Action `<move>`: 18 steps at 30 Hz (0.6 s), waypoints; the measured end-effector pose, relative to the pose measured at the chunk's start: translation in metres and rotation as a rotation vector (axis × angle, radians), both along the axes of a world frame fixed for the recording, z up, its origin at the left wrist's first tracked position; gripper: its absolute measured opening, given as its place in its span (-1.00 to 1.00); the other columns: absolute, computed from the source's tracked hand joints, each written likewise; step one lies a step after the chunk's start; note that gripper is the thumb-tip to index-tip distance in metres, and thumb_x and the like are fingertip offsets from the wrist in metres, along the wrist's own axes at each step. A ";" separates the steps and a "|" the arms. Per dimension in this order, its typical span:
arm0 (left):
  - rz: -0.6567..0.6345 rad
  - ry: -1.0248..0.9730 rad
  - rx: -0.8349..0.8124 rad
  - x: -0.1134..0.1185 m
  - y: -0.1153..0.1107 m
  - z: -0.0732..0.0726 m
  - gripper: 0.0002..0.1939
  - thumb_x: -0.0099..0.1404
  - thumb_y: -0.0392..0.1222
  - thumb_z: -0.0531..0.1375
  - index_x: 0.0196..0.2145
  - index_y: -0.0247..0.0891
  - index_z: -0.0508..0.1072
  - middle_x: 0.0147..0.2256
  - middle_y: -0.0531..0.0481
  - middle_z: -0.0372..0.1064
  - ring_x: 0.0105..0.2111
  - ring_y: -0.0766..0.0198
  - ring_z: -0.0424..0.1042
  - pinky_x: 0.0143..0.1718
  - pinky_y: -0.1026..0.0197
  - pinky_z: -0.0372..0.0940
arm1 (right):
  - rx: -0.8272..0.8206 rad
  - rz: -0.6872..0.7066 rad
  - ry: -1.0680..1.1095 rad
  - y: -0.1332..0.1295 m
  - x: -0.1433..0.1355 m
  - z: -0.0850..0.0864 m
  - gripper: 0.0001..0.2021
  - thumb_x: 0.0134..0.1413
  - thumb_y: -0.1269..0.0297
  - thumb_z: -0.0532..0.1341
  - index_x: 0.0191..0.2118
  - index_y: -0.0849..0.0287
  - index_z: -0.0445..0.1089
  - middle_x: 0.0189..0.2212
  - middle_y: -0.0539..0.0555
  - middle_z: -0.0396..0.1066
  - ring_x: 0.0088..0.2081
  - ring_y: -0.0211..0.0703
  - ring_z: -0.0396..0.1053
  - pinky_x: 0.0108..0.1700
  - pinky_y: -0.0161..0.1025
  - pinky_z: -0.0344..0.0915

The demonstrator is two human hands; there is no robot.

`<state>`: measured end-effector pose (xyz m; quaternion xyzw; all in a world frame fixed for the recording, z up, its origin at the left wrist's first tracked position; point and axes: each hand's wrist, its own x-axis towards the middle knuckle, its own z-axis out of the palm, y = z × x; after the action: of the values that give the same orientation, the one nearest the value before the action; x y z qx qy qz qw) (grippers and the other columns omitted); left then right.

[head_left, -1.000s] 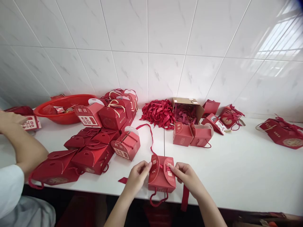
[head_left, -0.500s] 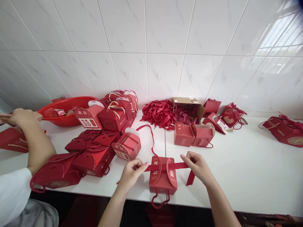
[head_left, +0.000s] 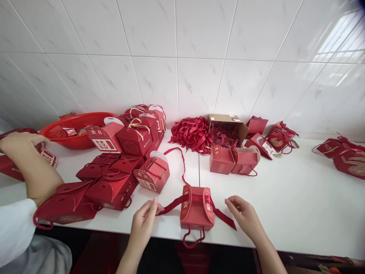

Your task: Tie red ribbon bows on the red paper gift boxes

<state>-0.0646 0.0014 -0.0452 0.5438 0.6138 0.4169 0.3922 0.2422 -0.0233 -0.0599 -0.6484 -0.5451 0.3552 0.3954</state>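
A red gift box (head_left: 196, 215) with rope handles sits at the table's front edge, its two curved flaps folded over the top. A dark red ribbon (head_left: 172, 204) passes across it under the flaps. My left hand (head_left: 146, 217) pinches the ribbon's left end, left of the box. The ribbon's right end lies loose on the table. Right of it, my right hand (head_left: 238, 211) is raised with its thumb and fingertips close together and no ribbon between them. A thin red ribbon (head_left: 182, 163) curves behind the box.
Many red boxes (head_left: 114, 186) crowd the left, beside a red basin (head_left: 76, 127) of sweets. A ribbon heap (head_left: 190, 134) and a cardboard box (head_left: 242, 131) stand by the wall. Another person's hand (head_left: 23, 142) reaches in at far left. More red boxes (head_left: 349, 158) are at far right.
My right hand has let go of the ribbon, and its end has dropped onto the table. My left hand has moved left and down with the other end. The other person's hand has shifted.
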 end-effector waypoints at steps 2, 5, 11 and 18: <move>-0.174 0.038 -0.147 -0.003 -0.012 0.008 -0.47 0.30 0.21 -0.02 -0.53 -0.24 0.44 -0.56 0.04 0.24 -0.44 0.23 0.30 -0.31 0.23 0.22 | -0.111 0.159 0.035 -0.011 -0.001 0.012 -0.55 0.19 -0.08 0.02 -0.41 0.19 0.39 -0.56 0.00 0.24 -0.50 -0.21 0.16 -0.43 -0.27 0.14; -0.391 0.037 -0.346 0.002 -0.024 0.015 -0.52 0.32 0.19 -0.02 -0.24 -0.21 0.51 -0.54 0.09 0.29 -0.51 0.30 0.26 -0.38 0.25 0.20 | -0.195 0.439 0.036 -0.025 -0.013 0.026 -0.65 0.26 0.05 -0.01 -0.15 0.13 0.42 -0.47 -0.01 0.31 -0.44 -0.22 0.18 -0.35 -0.28 0.14; -0.192 -0.721 -0.444 0.018 -0.012 0.002 -0.61 0.36 0.00 0.08 0.07 -0.20 0.31 -0.32 -0.02 0.42 -0.50 0.37 0.34 -0.45 0.30 0.23 | -0.224 0.251 0.342 -0.023 -0.033 0.004 -0.74 0.19 0.06 0.14 -0.09 0.07 0.36 -0.47 -0.07 0.25 -0.52 -0.32 0.12 -0.45 -0.34 0.11; 0.235 -1.386 -0.541 0.035 0.003 0.005 -0.71 0.37 -0.47 -0.06 -0.41 -0.39 0.38 -0.46 -0.01 0.32 -0.57 0.48 0.34 -0.60 0.46 0.29 | -0.190 -0.150 1.343 -0.010 -0.035 -0.014 -0.72 -0.14 0.27 0.44 -0.24 0.10 0.47 -0.21 0.01 0.43 -0.38 -0.35 0.39 -0.40 -0.43 0.36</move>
<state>-0.0292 0.0046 -0.0405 -0.0276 0.3613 0.5373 0.7616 0.2072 -0.0333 -0.0744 -0.3551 -0.1014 0.6986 0.6129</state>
